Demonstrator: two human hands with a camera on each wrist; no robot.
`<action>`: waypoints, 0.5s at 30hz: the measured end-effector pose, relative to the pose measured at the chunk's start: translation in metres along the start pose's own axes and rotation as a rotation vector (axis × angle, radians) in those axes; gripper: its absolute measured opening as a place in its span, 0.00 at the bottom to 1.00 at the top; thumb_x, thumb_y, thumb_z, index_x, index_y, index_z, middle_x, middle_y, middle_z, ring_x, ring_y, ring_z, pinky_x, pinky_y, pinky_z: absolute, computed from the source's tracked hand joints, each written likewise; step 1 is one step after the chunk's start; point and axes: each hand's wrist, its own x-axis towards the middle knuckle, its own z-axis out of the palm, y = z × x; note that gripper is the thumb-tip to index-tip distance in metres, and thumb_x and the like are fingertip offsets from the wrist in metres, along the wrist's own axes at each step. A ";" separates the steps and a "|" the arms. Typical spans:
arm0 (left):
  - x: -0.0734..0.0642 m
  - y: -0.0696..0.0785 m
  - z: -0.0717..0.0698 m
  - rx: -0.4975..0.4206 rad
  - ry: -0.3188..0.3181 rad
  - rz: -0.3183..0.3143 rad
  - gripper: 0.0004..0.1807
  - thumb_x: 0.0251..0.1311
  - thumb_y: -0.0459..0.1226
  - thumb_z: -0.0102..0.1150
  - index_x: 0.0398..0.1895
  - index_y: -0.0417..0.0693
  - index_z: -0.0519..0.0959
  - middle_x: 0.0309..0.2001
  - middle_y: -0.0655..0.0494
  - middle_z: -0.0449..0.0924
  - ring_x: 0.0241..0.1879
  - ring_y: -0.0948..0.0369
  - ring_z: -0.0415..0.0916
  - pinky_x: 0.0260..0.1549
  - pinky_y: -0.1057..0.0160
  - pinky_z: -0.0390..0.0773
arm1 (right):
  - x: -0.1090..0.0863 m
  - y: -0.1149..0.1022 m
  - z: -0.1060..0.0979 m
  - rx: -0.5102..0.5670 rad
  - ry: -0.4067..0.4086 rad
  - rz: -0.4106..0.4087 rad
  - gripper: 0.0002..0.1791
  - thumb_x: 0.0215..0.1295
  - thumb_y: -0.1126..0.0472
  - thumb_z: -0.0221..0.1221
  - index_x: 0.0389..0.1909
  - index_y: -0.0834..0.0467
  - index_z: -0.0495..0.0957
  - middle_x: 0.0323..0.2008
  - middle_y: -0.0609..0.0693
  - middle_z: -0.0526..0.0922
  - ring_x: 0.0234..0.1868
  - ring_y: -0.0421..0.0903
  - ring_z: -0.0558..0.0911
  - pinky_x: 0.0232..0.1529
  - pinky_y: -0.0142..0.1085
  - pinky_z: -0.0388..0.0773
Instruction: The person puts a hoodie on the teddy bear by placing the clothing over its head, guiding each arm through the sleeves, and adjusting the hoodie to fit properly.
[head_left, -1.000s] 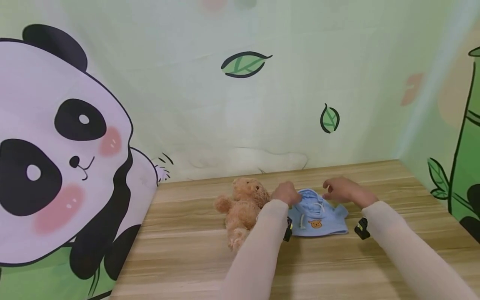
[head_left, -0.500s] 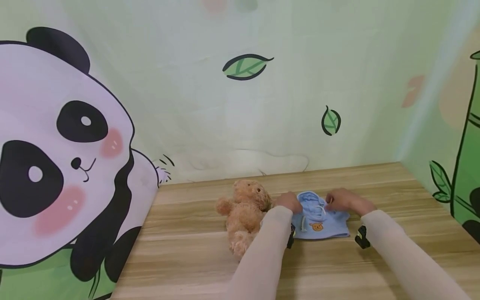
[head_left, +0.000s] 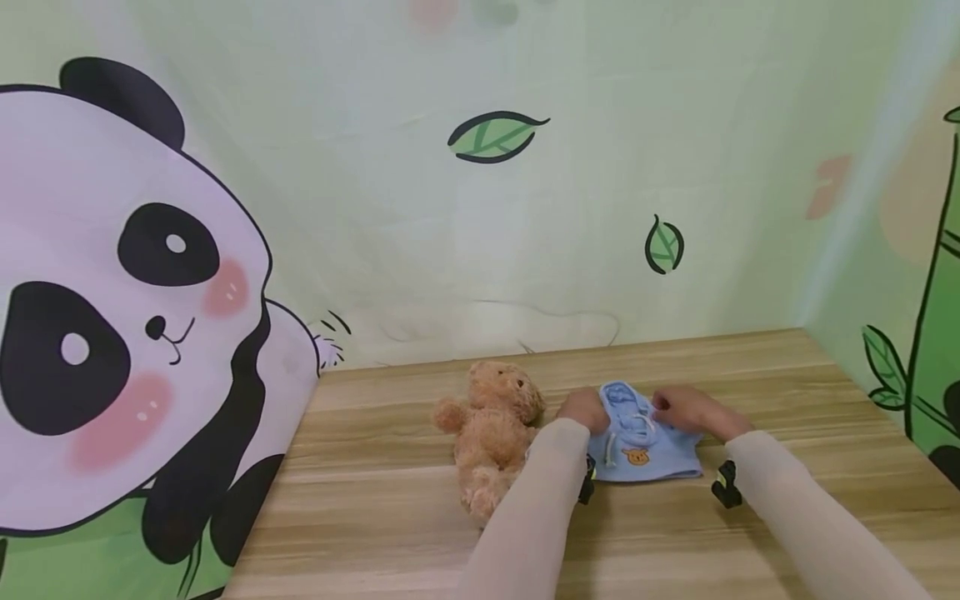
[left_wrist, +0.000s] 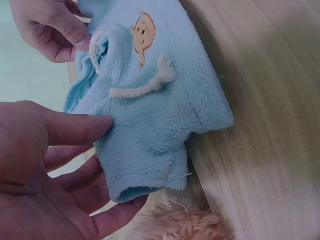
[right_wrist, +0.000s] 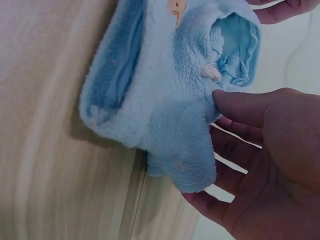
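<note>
A small light-blue fleece hoodie [head_left: 663,457] with white drawstrings and an embroidered animal face lies on the wooden table. My left hand [head_left: 587,410] pinches its shoulder by the sleeve; in the left wrist view the thumb [left_wrist: 82,127] lies on top and the fingers reach beneath the fabric. On the other side, my right hand [head_left: 688,410] holds the opposite shoulder near the hood, thumb [right_wrist: 240,107] on the front and fingers behind the sleeve. The right wrist view looks into the hood's opening and the open hem. Left of the hoodie, a brown teddy bear [head_left: 491,433] lies on its back, partly hidden by my left forearm.
The pale wooden tabletop [head_left: 360,500] meets a green fabric backdrop [head_left: 390,208] at the back, printed with leaves and a large panda [head_left: 187,333] at left. Black wrist cameras sit under both cuffs.
My right hand has come in to the left and taken hold of the hoodie's shoulder. The hood has tilted slightly, and my left hand has shifted a little right. The bear stays put.
</note>
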 end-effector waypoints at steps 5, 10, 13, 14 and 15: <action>0.002 -0.001 -0.001 -0.024 0.008 0.018 0.05 0.57 0.35 0.59 0.26 0.45 0.80 0.34 0.53 0.80 0.27 0.60 0.68 0.24 0.66 0.70 | -0.001 0.000 -0.002 0.018 0.056 -0.035 0.05 0.68 0.63 0.55 0.33 0.61 0.74 0.28 0.50 0.74 0.30 0.45 0.72 0.30 0.35 0.67; 0.007 -0.001 -0.005 -0.049 0.021 0.069 0.18 0.54 0.34 0.59 0.12 0.49 0.63 0.25 0.54 0.72 0.24 0.60 0.63 0.21 0.66 0.65 | -0.001 0.004 -0.005 0.015 0.126 -0.062 0.05 0.67 0.63 0.56 0.35 0.61 0.75 0.29 0.52 0.77 0.30 0.45 0.73 0.30 0.35 0.68; 0.005 0.000 -0.013 -0.058 0.012 0.086 0.24 0.54 0.32 0.58 0.09 0.51 0.55 0.19 0.56 0.63 0.21 0.61 0.58 0.17 0.66 0.58 | 0.000 0.006 -0.008 0.015 0.135 -0.056 0.05 0.68 0.62 0.55 0.37 0.61 0.75 0.29 0.52 0.77 0.29 0.45 0.73 0.29 0.35 0.68; 0.005 0.001 -0.016 -0.056 0.006 0.094 0.24 0.54 0.32 0.57 0.09 0.51 0.55 0.17 0.57 0.60 0.19 0.61 0.56 0.17 0.66 0.57 | 0.000 0.005 -0.009 0.014 0.134 -0.052 0.05 0.68 0.62 0.55 0.37 0.61 0.75 0.29 0.52 0.77 0.30 0.45 0.73 0.29 0.35 0.68; 0.005 0.002 -0.019 -0.054 0.001 0.102 0.24 0.54 0.32 0.57 0.09 0.51 0.55 0.16 0.57 0.58 0.18 0.62 0.55 0.16 0.66 0.55 | 0.000 0.005 -0.011 0.010 0.134 -0.045 0.06 0.68 0.62 0.55 0.38 0.61 0.75 0.30 0.52 0.77 0.30 0.45 0.73 0.29 0.35 0.68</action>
